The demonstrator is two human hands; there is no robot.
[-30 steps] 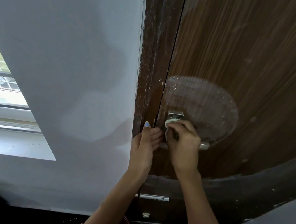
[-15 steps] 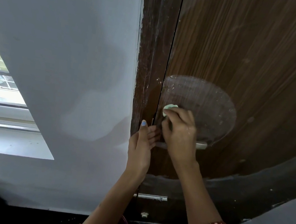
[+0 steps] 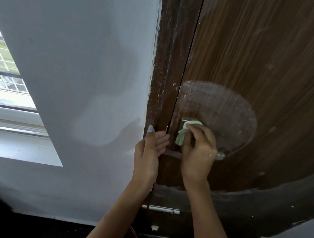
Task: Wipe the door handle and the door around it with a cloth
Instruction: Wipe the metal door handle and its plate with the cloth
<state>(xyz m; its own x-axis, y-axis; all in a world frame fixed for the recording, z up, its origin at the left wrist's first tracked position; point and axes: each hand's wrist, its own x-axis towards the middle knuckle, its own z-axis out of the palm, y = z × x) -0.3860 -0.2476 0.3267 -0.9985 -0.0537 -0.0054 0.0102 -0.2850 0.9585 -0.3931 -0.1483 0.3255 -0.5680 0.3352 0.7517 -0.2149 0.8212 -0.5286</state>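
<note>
No readable text, label, brand, number or sign shows on any surface.

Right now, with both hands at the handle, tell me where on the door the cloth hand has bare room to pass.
Free: the wood above and right of the round smudge, and the strip between handle and lower latch. Crowded: the left hand rests at the door edge, the right hand holds the cloth on the handle plate.
</note>
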